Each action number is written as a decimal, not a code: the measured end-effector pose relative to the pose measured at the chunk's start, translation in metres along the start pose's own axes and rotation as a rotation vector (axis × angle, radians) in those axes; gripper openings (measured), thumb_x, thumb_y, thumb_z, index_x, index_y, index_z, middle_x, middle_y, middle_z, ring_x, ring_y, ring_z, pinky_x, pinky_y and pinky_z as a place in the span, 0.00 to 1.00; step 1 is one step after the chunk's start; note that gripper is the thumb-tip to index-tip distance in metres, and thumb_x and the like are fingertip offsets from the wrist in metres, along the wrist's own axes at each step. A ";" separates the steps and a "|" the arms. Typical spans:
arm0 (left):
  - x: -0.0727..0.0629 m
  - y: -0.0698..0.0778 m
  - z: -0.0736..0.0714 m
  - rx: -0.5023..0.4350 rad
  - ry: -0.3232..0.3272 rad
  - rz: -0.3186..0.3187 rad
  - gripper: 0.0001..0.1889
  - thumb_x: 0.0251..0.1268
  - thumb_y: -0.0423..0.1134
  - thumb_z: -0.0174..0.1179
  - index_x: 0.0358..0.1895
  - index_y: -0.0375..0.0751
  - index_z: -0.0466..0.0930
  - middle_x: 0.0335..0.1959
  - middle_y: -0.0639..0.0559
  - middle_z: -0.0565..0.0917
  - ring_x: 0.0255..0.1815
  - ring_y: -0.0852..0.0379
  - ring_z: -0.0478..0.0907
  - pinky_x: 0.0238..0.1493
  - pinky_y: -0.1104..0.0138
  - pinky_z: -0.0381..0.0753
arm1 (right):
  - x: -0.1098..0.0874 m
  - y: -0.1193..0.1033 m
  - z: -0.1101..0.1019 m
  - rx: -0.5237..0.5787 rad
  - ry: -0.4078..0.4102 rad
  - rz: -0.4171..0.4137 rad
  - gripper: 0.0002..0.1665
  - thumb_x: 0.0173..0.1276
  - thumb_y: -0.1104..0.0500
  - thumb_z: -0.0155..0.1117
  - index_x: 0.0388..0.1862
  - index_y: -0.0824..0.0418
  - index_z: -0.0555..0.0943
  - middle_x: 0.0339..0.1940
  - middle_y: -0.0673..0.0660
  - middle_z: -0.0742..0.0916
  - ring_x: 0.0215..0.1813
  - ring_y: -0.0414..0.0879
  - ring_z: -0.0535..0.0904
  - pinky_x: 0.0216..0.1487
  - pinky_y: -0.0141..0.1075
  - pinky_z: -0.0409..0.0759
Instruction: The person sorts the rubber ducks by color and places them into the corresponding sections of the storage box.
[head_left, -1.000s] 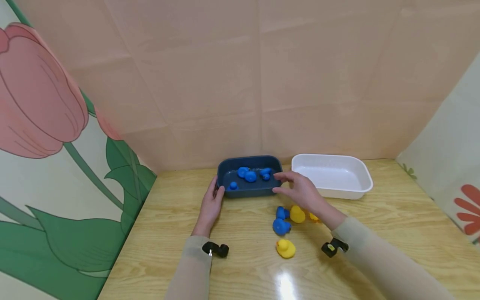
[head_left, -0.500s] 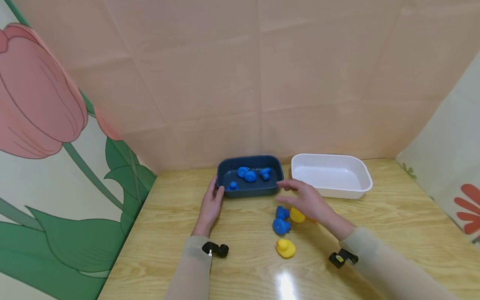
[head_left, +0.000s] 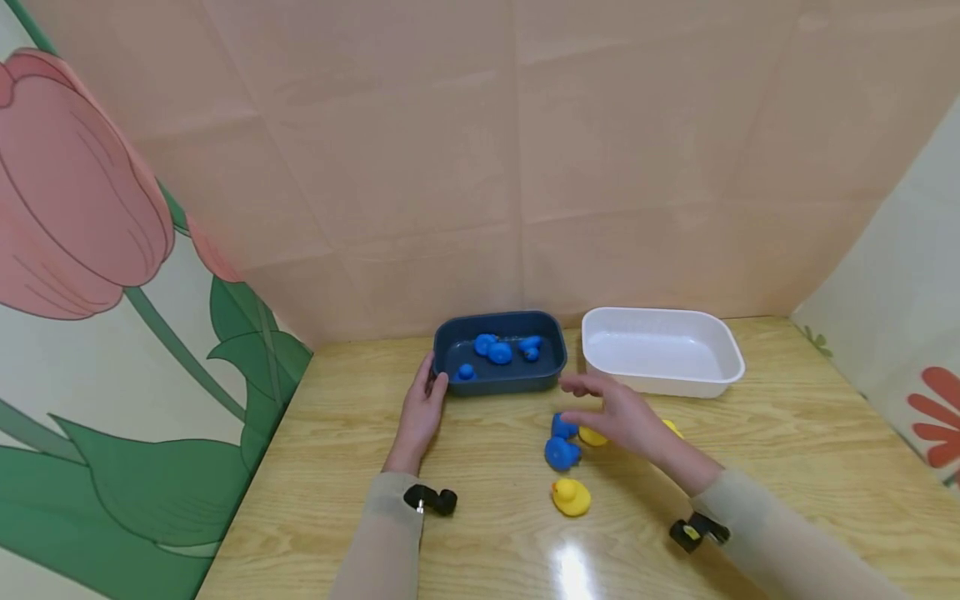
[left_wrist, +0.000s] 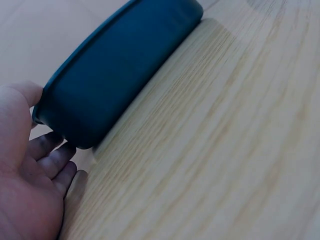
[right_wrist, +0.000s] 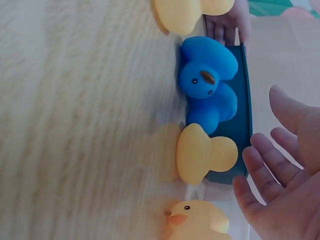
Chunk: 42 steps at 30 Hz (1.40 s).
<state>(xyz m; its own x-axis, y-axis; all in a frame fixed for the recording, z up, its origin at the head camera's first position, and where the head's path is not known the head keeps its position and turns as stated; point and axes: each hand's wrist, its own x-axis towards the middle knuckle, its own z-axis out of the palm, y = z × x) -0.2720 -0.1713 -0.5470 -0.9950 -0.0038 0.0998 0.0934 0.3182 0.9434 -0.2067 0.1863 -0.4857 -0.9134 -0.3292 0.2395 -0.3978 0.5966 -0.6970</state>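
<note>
My left hand [head_left: 418, 415] holds the left end of a dark blue tray [head_left: 498, 387], its thumb at the front corner and its fingers along the side. Inside that tray lie several blue rubber ducks [head_left: 499, 353]. With fingers spread and nothing in it, my right hand [head_left: 621, 417] hovers above the table, near the tray's front right corner. Below its fingertips are two blue rubber ducks [head_left: 562, 454] and a yellow rubber duck [right_wrist: 192, 155]. Another yellow duck [right_wrist: 200, 220] is partly hidden by this hand in the head view. One more yellow duck [head_left: 572, 497] sits closer to me.
A white tray [head_left: 663, 383] with no ducks visible stands right of the dark blue one, a narrow gap between them. Both are near the pinkish backdrop [head_left: 420, 167] at the back edge of the wooden table [head_left: 337, 467]. Floral panels flank the sides.
My right hand has drawn back from the dark blue tray's right end, toward me and to the right, over the ducks. The left hand and the trays look unmoved.
</note>
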 end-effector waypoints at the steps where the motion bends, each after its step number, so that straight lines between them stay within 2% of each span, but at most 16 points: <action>1: 0.000 0.000 0.000 0.000 -0.001 0.001 0.34 0.92 0.58 0.50 0.92 0.57 0.55 0.90 0.52 0.58 0.88 0.47 0.59 0.86 0.50 0.60 | -0.001 0.001 0.000 -0.005 -0.001 -0.006 0.30 0.73 0.53 0.81 0.70 0.60 0.86 0.63 0.57 0.90 0.65 0.59 0.84 0.64 0.65 0.83; 11: 0.002 -0.004 0.000 0.006 -0.003 0.008 0.36 0.91 0.62 0.49 0.92 0.59 0.55 0.90 0.52 0.58 0.88 0.47 0.59 0.86 0.51 0.60 | -0.007 0.014 0.002 -0.032 -0.053 -0.029 0.31 0.74 0.52 0.80 0.71 0.63 0.85 0.65 0.57 0.90 0.65 0.61 0.85 0.68 0.65 0.80; 22: 0.000 -0.001 -0.001 -0.002 0.003 0.006 0.35 0.91 0.60 0.49 0.92 0.59 0.55 0.90 0.52 0.59 0.88 0.48 0.59 0.86 0.51 0.60 | -0.009 0.018 0.007 -0.010 -0.102 -0.024 0.32 0.76 0.53 0.79 0.72 0.65 0.83 0.67 0.60 0.88 0.68 0.63 0.84 0.71 0.63 0.80; 32: -0.001 0.001 0.000 -0.005 0.000 0.014 0.35 0.91 0.59 0.50 0.92 0.57 0.55 0.90 0.52 0.58 0.88 0.48 0.58 0.86 0.53 0.60 | -0.007 0.018 0.013 -0.016 -0.156 0.035 0.31 0.78 0.52 0.77 0.74 0.63 0.82 0.67 0.58 0.89 0.67 0.57 0.84 0.71 0.59 0.81; 37: -0.001 0.002 0.000 -0.002 0.003 0.013 0.35 0.91 0.59 0.50 0.92 0.57 0.55 0.90 0.52 0.58 0.88 0.48 0.58 0.86 0.52 0.60 | -0.006 0.020 0.014 -0.028 -0.169 0.035 0.31 0.78 0.51 0.76 0.74 0.62 0.82 0.66 0.57 0.88 0.66 0.55 0.84 0.71 0.59 0.81; 42: -0.001 0.002 0.001 -0.012 0.004 0.006 0.34 0.92 0.55 0.51 0.91 0.56 0.56 0.90 0.51 0.59 0.88 0.47 0.59 0.86 0.52 0.60 | -0.005 0.022 0.015 -0.039 -0.186 0.034 0.31 0.78 0.52 0.77 0.74 0.60 0.83 0.66 0.56 0.88 0.65 0.54 0.84 0.70 0.59 0.82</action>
<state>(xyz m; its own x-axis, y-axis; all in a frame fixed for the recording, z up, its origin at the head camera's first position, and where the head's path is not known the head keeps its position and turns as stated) -0.2708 -0.1700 -0.5453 -0.9943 -0.0056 0.1063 0.0995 0.3063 0.9467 -0.2095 0.1899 -0.5126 -0.8960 -0.4359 0.0850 -0.3736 0.6363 -0.6749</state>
